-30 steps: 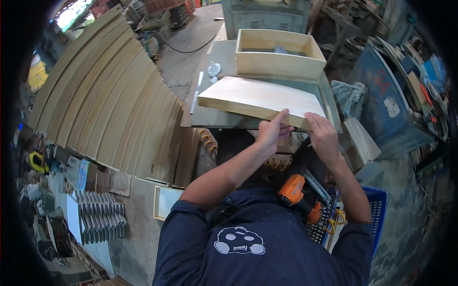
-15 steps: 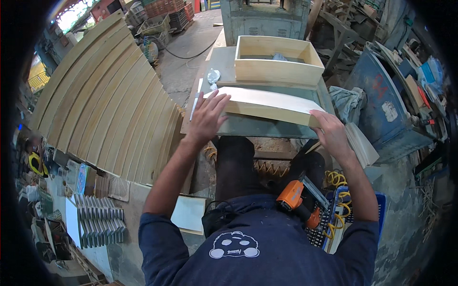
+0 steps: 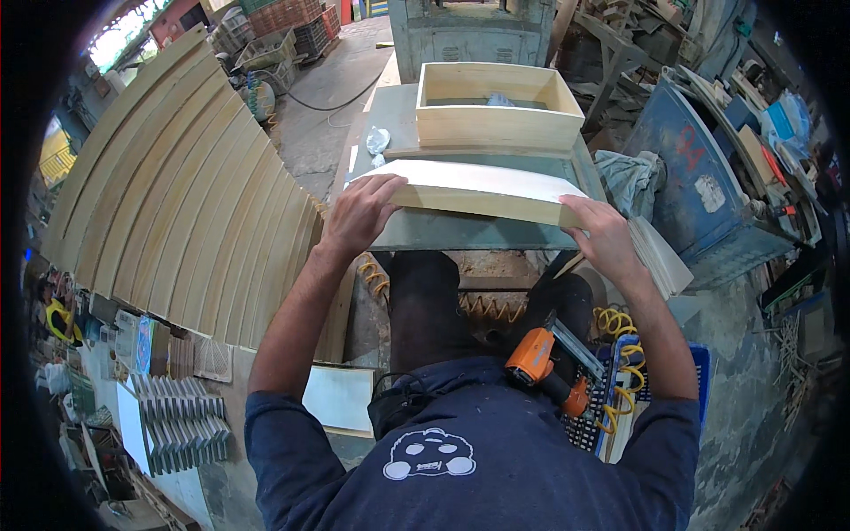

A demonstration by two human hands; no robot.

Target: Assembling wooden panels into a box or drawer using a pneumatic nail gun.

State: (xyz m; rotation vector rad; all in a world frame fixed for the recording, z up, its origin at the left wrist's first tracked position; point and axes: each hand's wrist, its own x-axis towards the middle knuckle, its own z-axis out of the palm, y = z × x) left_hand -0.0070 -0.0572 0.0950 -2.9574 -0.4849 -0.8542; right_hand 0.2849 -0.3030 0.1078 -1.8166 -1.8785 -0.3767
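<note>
A long, shallow wooden piece with a white top face point(image 3: 478, 180) and a pale wood edge toward me lies across the green-grey worktable point(image 3: 460, 234). Its left end is gripped by my left hand point(image 3: 359, 212), fingers over the top. At the right end, my right hand point(image 3: 605, 232) pinches the corner between thumb and fingers. Behind the piece stands an open rectangular wooden box point(image 3: 500, 128) with a small clear plastic bag inside. Another crumpled clear bag point(image 3: 378, 140) sits at the table's left side. An orange nail gun point(image 3: 531, 357) rests by my right thigh.
A tall row of wooden boards point(image 3: 177, 195) leans at the left. Stacked grey-white pieces point(image 3: 181, 425) stand lower left. A blue cabinet point(image 3: 699, 168) heaped with scraps is at the right. Yellow coiled hose point(image 3: 630, 380) hangs by a blue crate point(image 3: 701, 367).
My left hand has closed onto the left end of the wooden piece, its fingers raised and spread before. My right hand keeps its hold. The whole view has shifted slightly.
</note>
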